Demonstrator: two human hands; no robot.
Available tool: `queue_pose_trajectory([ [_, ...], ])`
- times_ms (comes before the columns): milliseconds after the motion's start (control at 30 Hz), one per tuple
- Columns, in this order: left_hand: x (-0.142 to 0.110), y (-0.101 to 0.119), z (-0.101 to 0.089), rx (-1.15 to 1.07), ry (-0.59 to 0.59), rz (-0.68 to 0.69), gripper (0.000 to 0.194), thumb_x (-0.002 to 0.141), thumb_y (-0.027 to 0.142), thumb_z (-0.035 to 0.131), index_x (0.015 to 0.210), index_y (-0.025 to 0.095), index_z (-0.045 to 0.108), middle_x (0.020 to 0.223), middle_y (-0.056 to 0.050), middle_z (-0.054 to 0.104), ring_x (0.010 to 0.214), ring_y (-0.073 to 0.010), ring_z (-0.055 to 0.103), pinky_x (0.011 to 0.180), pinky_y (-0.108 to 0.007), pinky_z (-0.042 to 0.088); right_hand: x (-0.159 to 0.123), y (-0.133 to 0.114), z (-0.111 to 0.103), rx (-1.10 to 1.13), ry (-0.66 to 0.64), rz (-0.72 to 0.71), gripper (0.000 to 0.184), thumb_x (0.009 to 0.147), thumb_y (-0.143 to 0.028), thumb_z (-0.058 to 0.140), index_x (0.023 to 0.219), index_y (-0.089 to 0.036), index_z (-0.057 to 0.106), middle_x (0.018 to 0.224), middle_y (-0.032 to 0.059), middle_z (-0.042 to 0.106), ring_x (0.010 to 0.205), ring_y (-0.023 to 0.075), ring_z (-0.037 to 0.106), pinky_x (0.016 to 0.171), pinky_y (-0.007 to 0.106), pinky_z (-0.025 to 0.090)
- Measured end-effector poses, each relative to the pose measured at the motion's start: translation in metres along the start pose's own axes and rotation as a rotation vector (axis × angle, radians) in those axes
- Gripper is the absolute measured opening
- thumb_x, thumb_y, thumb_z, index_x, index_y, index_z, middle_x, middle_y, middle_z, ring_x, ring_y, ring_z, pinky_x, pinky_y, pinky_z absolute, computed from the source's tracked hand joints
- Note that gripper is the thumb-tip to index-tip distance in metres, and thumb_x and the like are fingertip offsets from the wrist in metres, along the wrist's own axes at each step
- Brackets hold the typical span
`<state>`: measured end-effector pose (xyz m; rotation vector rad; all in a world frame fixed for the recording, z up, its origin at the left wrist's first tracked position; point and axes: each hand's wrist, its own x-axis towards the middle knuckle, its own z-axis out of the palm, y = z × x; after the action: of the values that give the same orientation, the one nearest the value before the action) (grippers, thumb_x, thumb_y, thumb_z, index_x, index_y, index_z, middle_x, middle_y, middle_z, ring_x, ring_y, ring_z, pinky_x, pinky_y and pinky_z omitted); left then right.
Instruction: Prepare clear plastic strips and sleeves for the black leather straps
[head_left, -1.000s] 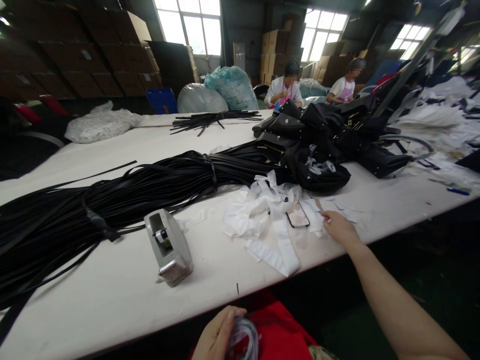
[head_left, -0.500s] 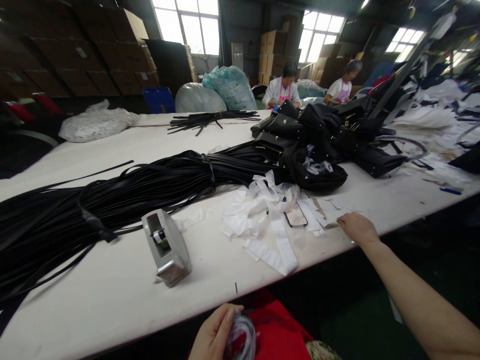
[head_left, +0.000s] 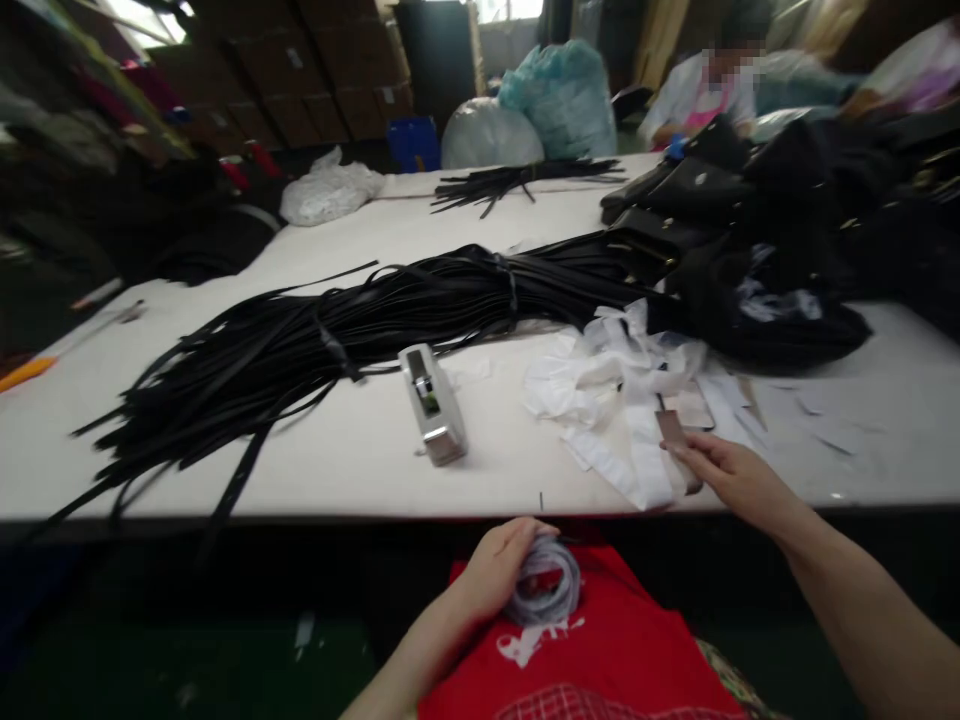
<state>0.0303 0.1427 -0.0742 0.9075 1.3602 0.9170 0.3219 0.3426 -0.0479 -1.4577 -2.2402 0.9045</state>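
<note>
My left hand [head_left: 499,565] is closed on a coil of greyish, see-through tubing or cord [head_left: 547,580], held low over the red apron [head_left: 592,660]. Between the fingertips of my right hand [head_left: 731,475] is a small flat brown strip [head_left: 670,430], its upper end pointing away from me. That strip is in the air over the near edge of the white table [head_left: 510,430]. Close behind it lie crumpled white strips [head_left: 592,385] and a phone [head_left: 691,405], partly covered. A grey tape dispenser [head_left: 442,425] stands to the left of them.
A long bundle of black straps [head_left: 375,325] stretches across the table, tied in places. Black bags [head_left: 780,230] with metal fittings are heaped at the right. Paper scraps [head_left: 817,405] lie near my right arm. A co-worker in a pink apron [head_left: 705,100] is across the table.
My view has swung left and lower. My right hand has come from the paper scraps toward the white strips and now has the brown strip. The coil stays in my left hand.
</note>
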Motion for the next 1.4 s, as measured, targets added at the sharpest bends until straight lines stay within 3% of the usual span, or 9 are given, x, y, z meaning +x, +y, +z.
queue_pose_trajectory([
  [133,-0.003,-0.015,0.002,-0.092,0.063,-0.018,0.06,0.089,0.064,0.048,0.104,0.012,0.074,0.102,-0.011,0.074,0.091,-0.022,0.066,0.088,-0.034,0.051,-0.015,-0.061,0.054,0.116,-0.203,-0.094,0.053,0.089,-0.049,0.056,0.132,-0.018,0.056,0.06,-0.0027,0.065,0.05,0.0174,0.059,0.048,0.026,0.047],
  [267,-0.008,-0.026,0.005,-0.223,0.106,-0.092,0.066,0.084,0.069,0.052,0.108,0.011,0.072,0.082,-0.008,0.072,0.06,-0.0141,0.059,0.065,-0.029,0.05,-0.026,-0.097,0.074,0.271,-0.463,-0.213,0.033,0.093,-0.045,0.053,0.104,-0.021,0.073,0.099,0.0077,0.076,0.088,0.023,0.071,0.077,0.031,0.057],
  [400,-0.01,-0.03,0.007,-0.39,0.108,-0.143,0.064,0.083,0.068,0.054,0.105,0.01,0.07,0.058,0.0,0.06,0.046,-0.0105,0.049,0.05,-0.024,0.043,-0.031,-0.117,0.072,0.52,-0.746,-0.237,0.047,0.088,-0.038,0.065,0.132,-0.022,0.062,0.126,0.0127,0.067,0.111,0.0284,0.066,0.094,0.039,0.056],
  [533,-0.009,-0.027,0.006,-0.439,0.099,-0.156,0.057,0.085,0.061,0.056,0.107,0.01,0.071,0.062,-0.003,0.064,0.047,-0.0103,0.051,0.05,-0.023,0.044,-0.034,-0.126,0.073,0.545,-0.588,-0.126,0.027,0.085,-0.043,0.068,0.096,-0.02,0.077,0.083,0.0101,0.075,0.074,0.0241,0.071,0.065,0.031,0.059],
  [667,-0.005,-0.026,0.004,-0.435,0.099,-0.167,0.051,0.088,0.053,0.055,0.11,0.01,0.072,0.073,-0.007,0.071,0.049,-0.0099,0.054,0.051,-0.022,0.045,-0.036,-0.134,0.073,0.437,-0.384,-0.26,0.032,0.085,-0.048,0.066,0.07,-0.021,0.075,0.062,0.0056,0.066,0.057,0.0184,0.06,0.052,0.026,0.048],
  [867,0.0,-0.028,0.002,-0.406,0.098,-0.153,0.049,0.089,0.052,0.055,0.11,0.011,0.073,0.074,-0.006,0.073,0.056,-0.0129,0.06,0.062,-0.026,0.052,-0.042,-0.135,0.081,0.337,-0.416,-0.242,0.032,0.089,-0.048,0.061,0.075,-0.022,0.072,0.061,0.0026,0.066,0.055,0.0174,0.06,0.052,0.026,0.047],
  [967,0.001,-0.027,0.0,-0.368,0.131,-0.117,0.048,0.088,0.053,0.057,0.105,0.011,0.074,0.078,-0.007,0.073,0.065,-0.0153,0.063,0.071,-0.029,0.053,-0.043,-0.128,0.088,0.184,-0.456,-0.401,0.024,0.09,-0.039,0.06,0.077,-0.022,0.072,0.07,0.0033,0.071,0.062,0.0176,0.064,0.059,0.026,0.049],
  [1100,0.0,-0.028,0.0,-0.38,0.125,-0.15,0.051,0.089,0.055,0.054,0.109,0.012,0.072,0.073,-0.005,0.071,0.052,-0.012,0.056,0.061,-0.028,0.05,-0.043,-0.119,0.096,-0.005,-0.509,-0.592,0.018,0.09,-0.028,0.056,0.083,-0.023,0.072,0.077,0.0038,0.074,0.068,0.0182,0.067,0.063,0.027,0.049],
  [1400,-0.007,-0.026,-0.001,-0.363,0.167,-0.062,0.053,0.086,0.056,0.058,0.109,0.012,0.073,0.083,-0.007,0.073,0.07,-0.0153,0.062,0.074,-0.029,0.051,-0.042,-0.109,0.121,-0.252,-0.311,-0.947,0.027,0.092,-0.02,0.049,0.09,-0.023,0.076,0.066,0.002,0.062,0.059,0.0153,0.059,0.054,0.027,0.039],
])
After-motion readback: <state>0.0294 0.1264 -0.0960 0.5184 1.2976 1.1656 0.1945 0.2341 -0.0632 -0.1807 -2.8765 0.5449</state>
